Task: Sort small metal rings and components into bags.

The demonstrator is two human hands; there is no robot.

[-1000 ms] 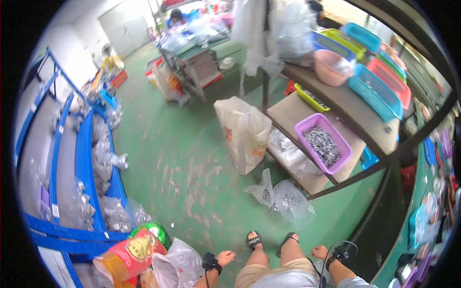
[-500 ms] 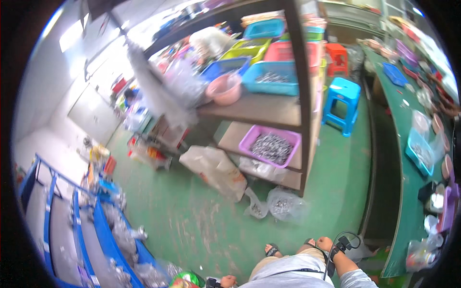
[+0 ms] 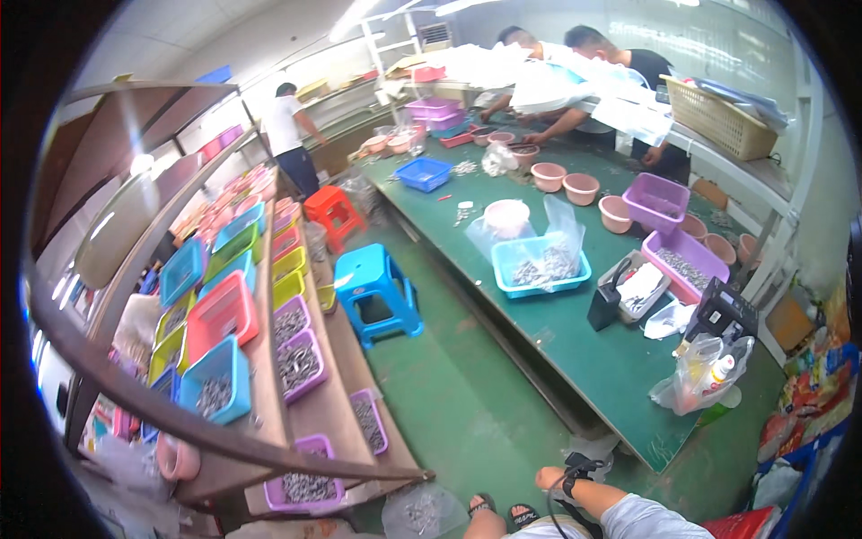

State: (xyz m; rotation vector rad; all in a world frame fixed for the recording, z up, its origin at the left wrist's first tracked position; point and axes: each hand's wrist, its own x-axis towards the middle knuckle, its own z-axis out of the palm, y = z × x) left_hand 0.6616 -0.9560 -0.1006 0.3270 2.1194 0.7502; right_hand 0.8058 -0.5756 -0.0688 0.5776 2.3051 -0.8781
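1. One right hand (image 3: 549,478), the wearer's own.
2. Two black sandals (image 3: 523,516).
3. One blue stool (image 3: 368,269) and one red stool (image 3: 335,211), two altogether.
4. One green worktable (image 3: 575,359).
5. Three other people (image 3: 285,126).
6. One beige basket (image 3: 718,123).

The floor (image 3: 440,395) lies open between the shelf rack (image 3: 202,415) and green counter (image 3: 584,364) — up to the blue stool (image 3: 366,268). The counter's near corner is bare, but a plastic bag (image 3: 700,377) and black box (image 3: 721,311) crowd its right side.

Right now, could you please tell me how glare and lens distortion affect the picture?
In the head view, the ceiling light is blown out to white; in the head view, the dark shelf rail bows strongly; also in the head view, the blue stool reads clearly.
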